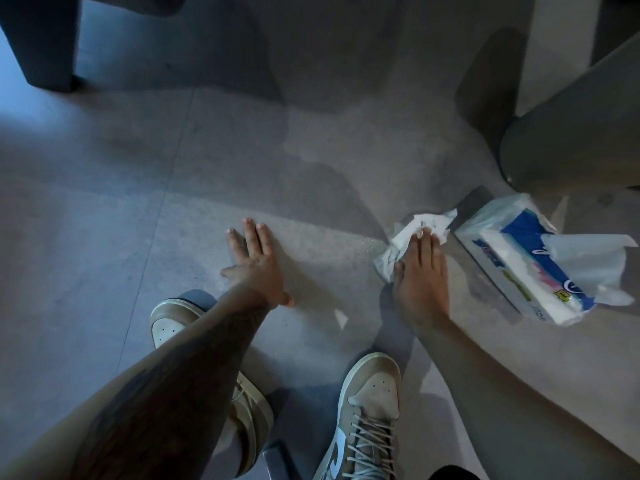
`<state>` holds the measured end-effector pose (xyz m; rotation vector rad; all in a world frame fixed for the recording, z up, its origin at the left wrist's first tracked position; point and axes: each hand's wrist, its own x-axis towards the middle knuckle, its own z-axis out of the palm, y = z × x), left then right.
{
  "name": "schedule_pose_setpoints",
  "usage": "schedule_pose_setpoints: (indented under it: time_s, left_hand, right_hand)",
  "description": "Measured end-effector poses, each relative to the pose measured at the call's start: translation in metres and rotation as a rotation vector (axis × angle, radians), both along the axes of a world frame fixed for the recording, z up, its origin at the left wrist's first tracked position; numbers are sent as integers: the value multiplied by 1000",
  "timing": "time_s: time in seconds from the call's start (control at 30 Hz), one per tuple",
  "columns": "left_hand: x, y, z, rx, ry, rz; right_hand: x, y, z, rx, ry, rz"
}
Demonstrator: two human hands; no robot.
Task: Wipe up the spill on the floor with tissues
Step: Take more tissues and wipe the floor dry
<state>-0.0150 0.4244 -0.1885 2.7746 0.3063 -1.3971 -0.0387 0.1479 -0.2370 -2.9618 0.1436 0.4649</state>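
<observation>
My right hand (423, 271) lies flat, palm down, pressing a crumpled white tissue (405, 237) onto the grey tiled floor. Just to its right lies an opened blue and white tissue pack (519, 261), with a loose tissue and torn plastic sticking out at its near end. My left hand (254, 261) rests flat on the floor with fingers spread and nothing in it. A faint speckled wet patch (363, 245) shows on the floor between the two hands. A small white tissue scrap (341, 318) lies near my right wrist.
My two beige sneakers (367, 420) stand at the bottom of the view. A round grey bin (568, 133) stands at the right. A dark furniture leg (41, 43) is at the top left. A small dark object (277, 462) lies between my feet.
</observation>
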Motion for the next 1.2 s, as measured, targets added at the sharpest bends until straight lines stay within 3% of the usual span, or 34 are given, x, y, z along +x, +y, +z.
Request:
schedule_pose_setpoints:
  time_s: [0.23, 0.3, 0.47, 0.53, 0.6, 0.73, 0.83, 0.93, 1.1, 1.2]
  left_hand:
    - [0, -1, 1, 8, 5, -2]
    - [1, -1, 1, 9, 15, 0]
    - [0, -3, 4, 7, 18, 1]
    - [0, -3, 4, 14, 3, -5]
    - [0, -3, 3, 13, 3, -1]
    - [1, -3, 2, 17, 10, 4]
    - [0, -2, 1, 21, 11, 4]
    - [0, -2, -1, 13, 11, 7]
    - [2, -2, 0, 14, 19, 15]
    - [1, -2, 0, 14, 15, 11]
  right_hand:
    - [-7, 21, 4, 48, -76, -223]
    - [5, 42, 0, 96, -91, -141]
    - [36, 99, -2, 201, -118, 314]
    - [45, 103, 6, 246, -186, 306]
    - [52, 98, 16, 382, -280, 179]
    - [62, 76, 43, 859, -196, -409]
    - [71, 45, 43, 1017, -272, -791]
    - [79, 14, 34, 800, -301, -870]
    - [74, -5, 15, 311, -379, -323]
    - [65, 4, 14, 57, -326, -124]
